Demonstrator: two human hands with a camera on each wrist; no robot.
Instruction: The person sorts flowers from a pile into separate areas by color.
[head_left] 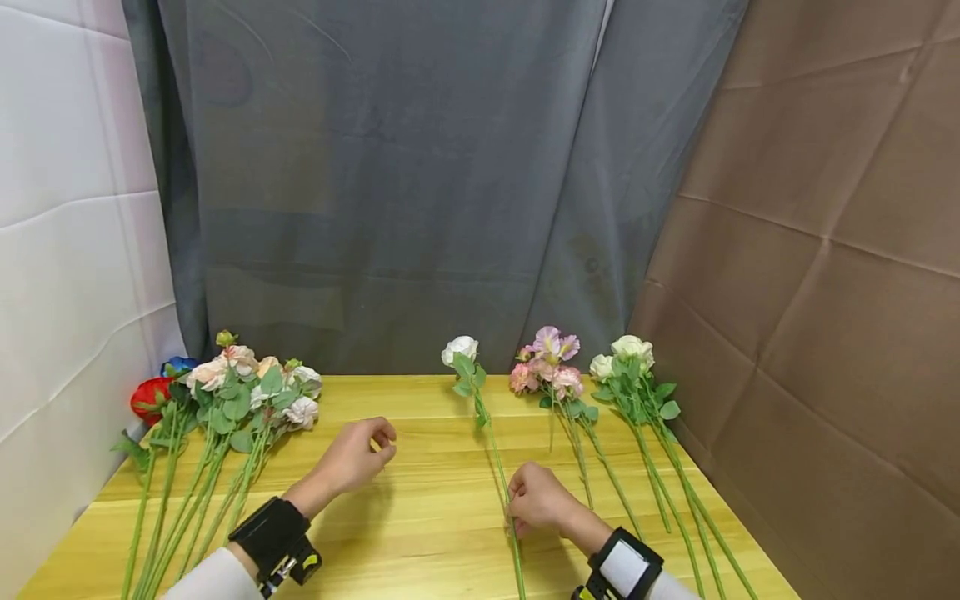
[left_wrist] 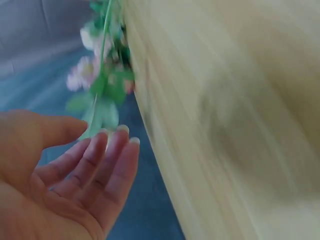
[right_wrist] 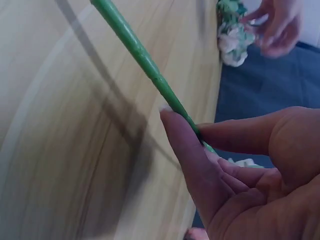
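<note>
My right hand (head_left: 538, 498) pinches the green stem of a white rose (head_left: 460, 348) between thumb and fingers. In the right wrist view the stem (right_wrist: 145, 62) runs slantwise from the fingertips, slightly above the tabletop, casting a shadow on it. The rose's bloom points to the far side of the table. My left hand (head_left: 358, 454) hovers over the table with loosely bent fingers and nothing in them. In the left wrist view its thumb and fingertips are apart, with blurred leaves (left_wrist: 102, 107) behind them.
On the left of the wooden table (head_left: 427, 533) lies a bunch of peach and white flowers (head_left: 247, 383), beside a red flower (head_left: 152, 398) and a blue one (head_left: 178, 365). To the right lie pink and purple flowers (head_left: 547, 367) and pale green-white roses (head_left: 632, 354). A grey curtain (head_left: 390, 183) hangs behind.
</note>
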